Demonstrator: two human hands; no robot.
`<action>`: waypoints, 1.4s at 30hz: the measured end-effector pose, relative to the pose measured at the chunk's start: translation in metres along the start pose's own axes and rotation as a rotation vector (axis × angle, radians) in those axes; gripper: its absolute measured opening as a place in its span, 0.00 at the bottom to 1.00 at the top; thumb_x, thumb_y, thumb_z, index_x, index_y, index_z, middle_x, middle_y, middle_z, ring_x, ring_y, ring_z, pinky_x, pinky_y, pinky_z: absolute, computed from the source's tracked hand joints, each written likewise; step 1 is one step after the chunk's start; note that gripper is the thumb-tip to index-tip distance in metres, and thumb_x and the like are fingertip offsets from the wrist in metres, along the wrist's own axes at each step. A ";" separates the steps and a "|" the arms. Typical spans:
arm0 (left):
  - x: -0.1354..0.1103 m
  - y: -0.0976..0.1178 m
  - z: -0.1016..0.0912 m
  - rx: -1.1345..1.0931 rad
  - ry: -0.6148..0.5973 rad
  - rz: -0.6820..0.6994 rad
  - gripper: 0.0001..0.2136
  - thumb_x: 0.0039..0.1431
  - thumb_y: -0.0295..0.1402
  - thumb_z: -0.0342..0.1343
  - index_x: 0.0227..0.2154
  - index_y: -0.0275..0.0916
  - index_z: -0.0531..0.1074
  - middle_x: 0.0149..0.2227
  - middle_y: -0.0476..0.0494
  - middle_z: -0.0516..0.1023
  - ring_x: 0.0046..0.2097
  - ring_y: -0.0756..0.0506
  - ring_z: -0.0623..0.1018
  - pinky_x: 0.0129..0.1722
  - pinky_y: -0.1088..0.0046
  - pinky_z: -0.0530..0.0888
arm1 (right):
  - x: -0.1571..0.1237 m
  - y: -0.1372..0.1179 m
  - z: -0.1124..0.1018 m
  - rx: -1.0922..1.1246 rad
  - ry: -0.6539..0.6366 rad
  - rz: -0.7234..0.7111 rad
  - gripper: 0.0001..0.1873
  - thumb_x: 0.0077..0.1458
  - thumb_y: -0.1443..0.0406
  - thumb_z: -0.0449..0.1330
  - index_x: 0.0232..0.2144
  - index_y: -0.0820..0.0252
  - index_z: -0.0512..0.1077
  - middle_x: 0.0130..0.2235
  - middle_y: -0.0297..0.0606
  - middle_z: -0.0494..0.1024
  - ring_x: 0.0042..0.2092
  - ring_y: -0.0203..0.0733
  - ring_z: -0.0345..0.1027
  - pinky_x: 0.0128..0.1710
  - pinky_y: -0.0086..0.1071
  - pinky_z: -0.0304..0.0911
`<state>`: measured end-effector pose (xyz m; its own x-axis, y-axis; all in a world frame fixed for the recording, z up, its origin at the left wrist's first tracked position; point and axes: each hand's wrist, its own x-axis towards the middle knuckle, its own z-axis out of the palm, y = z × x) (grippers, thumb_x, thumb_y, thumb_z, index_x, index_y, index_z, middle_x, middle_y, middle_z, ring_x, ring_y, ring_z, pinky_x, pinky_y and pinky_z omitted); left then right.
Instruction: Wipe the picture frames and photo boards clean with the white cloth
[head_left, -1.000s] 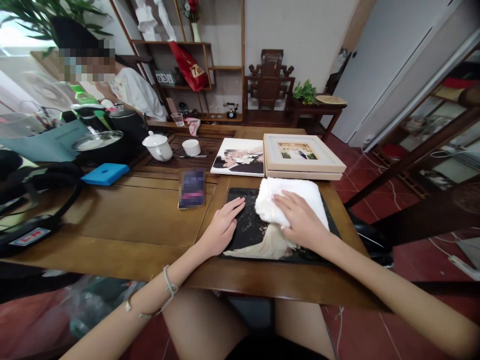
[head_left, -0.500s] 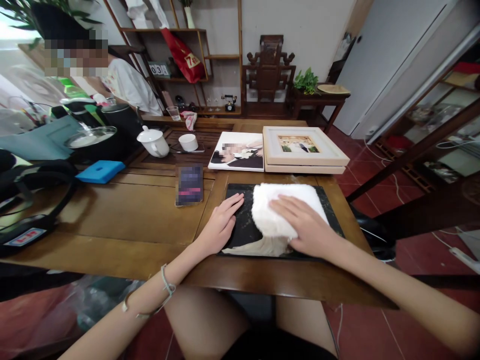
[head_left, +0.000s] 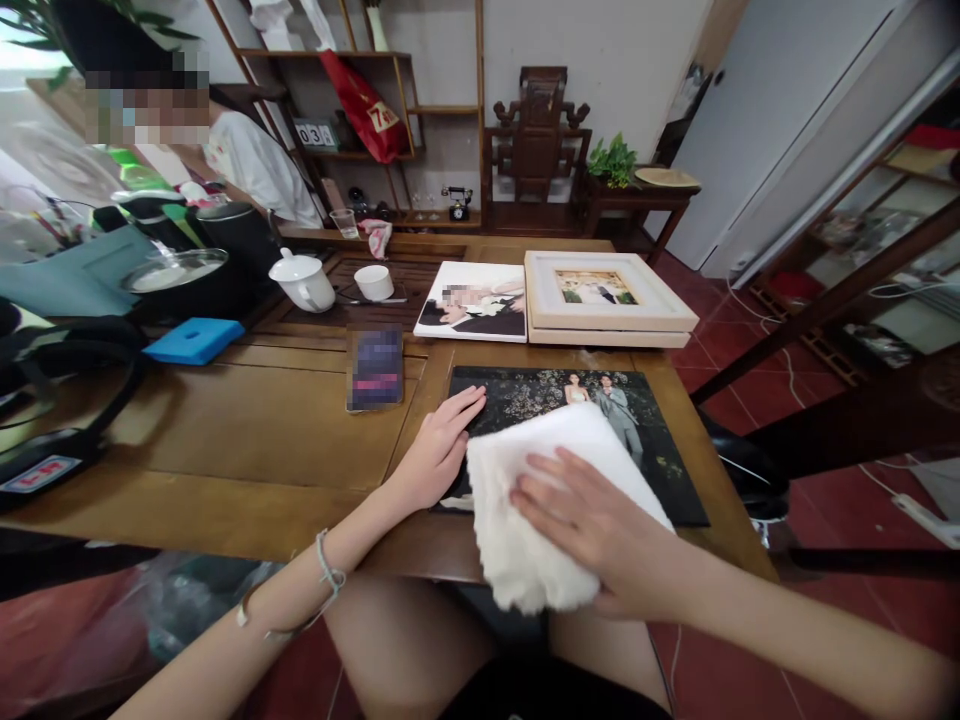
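A dark photo print (head_left: pixel 517 395) showing a couple lies flat near the front edge of the wooden table. My left hand (head_left: pixel 444 445) rests on its left side, fingers stretched out flat, holding nothing. On the right, my right hand (head_left: pixel 581 505) grips a folded white towel (head_left: pixel 517 450), its fingers spread over the top. The towel covers the lower middle of the print and hangs past the table's front edge. My right thumb is mostly hidden behind it.
Behind the print lie a white photo panel (head_left: pixel 480 300) and stacked framed pictures (head_left: pixel 660 318). Left of it are a purple booklet (head_left: pixel 377 370), a white lidded cup (head_left: pixel 300 282), a small white bowl (head_left: pixel 374 282), a blue block (head_left: pixel 195 340) and headphones (head_left: pixel 90 440). A person (head_left: pixel 259 165) sits at far left.
My right hand has pulled the towel toward me and slightly left, down over the table's front edge. The couple on the print now shows. My left hand has stayed in place.
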<state>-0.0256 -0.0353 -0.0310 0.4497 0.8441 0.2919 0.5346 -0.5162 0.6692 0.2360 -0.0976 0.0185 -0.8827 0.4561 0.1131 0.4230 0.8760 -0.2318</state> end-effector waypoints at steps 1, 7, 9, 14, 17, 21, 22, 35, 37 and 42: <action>0.000 0.000 0.000 -0.002 -0.004 0.002 0.24 0.65 0.26 0.39 0.63 0.44 0.59 0.66 0.42 0.58 0.68 0.41 0.56 0.66 0.50 0.53 | 0.000 -0.005 0.000 0.025 -0.029 -0.044 0.46 0.41 0.66 0.59 0.63 0.73 0.55 0.62 0.55 0.62 0.67 0.62 0.41 0.65 0.59 0.33; 0.000 0.002 -0.001 0.016 -0.018 -0.020 0.24 0.65 0.26 0.39 0.63 0.42 0.59 0.67 0.40 0.57 0.68 0.41 0.56 0.66 0.49 0.53 | -0.009 0.039 -0.013 0.013 0.061 0.096 0.43 0.43 0.70 0.59 0.63 0.54 0.58 0.70 0.47 0.41 0.69 0.61 0.28 0.63 0.64 0.33; 0.000 0.002 -0.001 0.019 -0.015 -0.024 0.24 0.65 0.27 0.38 0.63 0.41 0.59 0.67 0.40 0.58 0.68 0.41 0.56 0.66 0.50 0.53 | -0.017 0.067 -0.017 -0.040 0.106 0.235 0.43 0.45 0.72 0.57 0.65 0.55 0.55 0.70 0.45 0.43 0.70 0.57 0.30 0.64 0.61 0.34; 0.000 0.003 -0.001 0.012 -0.007 -0.023 0.24 0.65 0.27 0.39 0.62 0.43 0.60 0.66 0.41 0.59 0.68 0.41 0.56 0.67 0.50 0.53 | -0.033 0.109 -0.016 -0.176 0.203 0.520 0.34 0.54 0.65 0.54 0.64 0.61 0.57 0.67 0.49 0.53 0.69 0.56 0.39 0.64 0.58 0.40; 0.000 0.002 -0.001 0.015 -0.007 -0.015 0.24 0.65 0.27 0.39 0.63 0.42 0.59 0.66 0.41 0.59 0.68 0.41 0.56 0.66 0.50 0.53 | -0.031 0.092 -0.011 -0.227 0.178 0.525 0.34 0.55 0.63 0.55 0.64 0.61 0.57 0.67 0.48 0.54 0.69 0.58 0.37 0.64 0.59 0.40; 0.000 0.003 -0.001 0.016 -0.006 -0.020 0.24 0.65 0.27 0.39 0.63 0.43 0.59 0.66 0.42 0.58 0.68 0.41 0.57 0.66 0.49 0.53 | -0.020 0.036 -0.005 -0.194 0.086 0.384 0.42 0.48 0.66 0.57 0.66 0.63 0.52 0.68 0.47 0.50 0.69 0.59 0.31 0.65 0.60 0.35; 0.000 0.003 -0.001 0.016 -0.008 -0.024 0.24 0.65 0.27 0.39 0.63 0.44 0.59 0.66 0.42 0.58 0.68 0.41 0.57 0.66 0.49 0.52 | -0.018 0.021 -0.004 -0.167 0.054 0.333 0.45 0.45 0.67 0.57 0.66 0.63 0.51 0.69 0.47 0.48 0.69 0.60 0.29 0.65 0.61 0.33; 0.001 0.004 -0.002 0.016 -0.019 -0.021 0.24 0.65 0.27 0.39 0.63 0.43 0.59 0.67 0.42 0.58 0.68 0.41 0.56 0.67 0.50 0.52 | -0.033 0.083 -0.015 -0.157 0.183 0.462 0.40 0.45 0.71 0.54 0.63 0.59 0.59 0.66 0.43 0.57 0.68 0.53 0.44 0.64 0.56 0.43; 0.001 0.005 -0.002 0.018 -0.014 -0.022 0.24 0.65 0.27 0.39 0.63 0.43 0.59 0.66 0.41 0.58 0.68 0.41 0.56 0.67 0.50 0.52 | -0.040 0.099 -0.016 -0.179 0.220 0.542 0.36 0.49 0.68 0.54 0.62 0.58 0.60 0.66 0.44 0.59 0.67 0.55 0.46 0.63 0.57 0.46; 0.002 0.004 -0.002 0.006 -0.008 -0.009 0.24 0.65 0.27 0.39 0.63 0.43 0.60 0.66 0.42 0.59 0.68 0.41 0.57 0.67 0.50 0.52 | -0.045 0.072 -0.010 -0.214 0.211 0.529 0.39 0.48 0.68 0.54 0.64 0.55 0.56 0.67 0.42 0.56 0.68 0.56 0.42 0.63 0.59 0.43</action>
<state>-0.0242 -0.0357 -0.0268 0.4509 0.8475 0.2801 0.5427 -0.5094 0.6678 0.3084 -0.0532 0.0068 -0.4910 0.8403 0.2297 0.8443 0.5240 -0.1120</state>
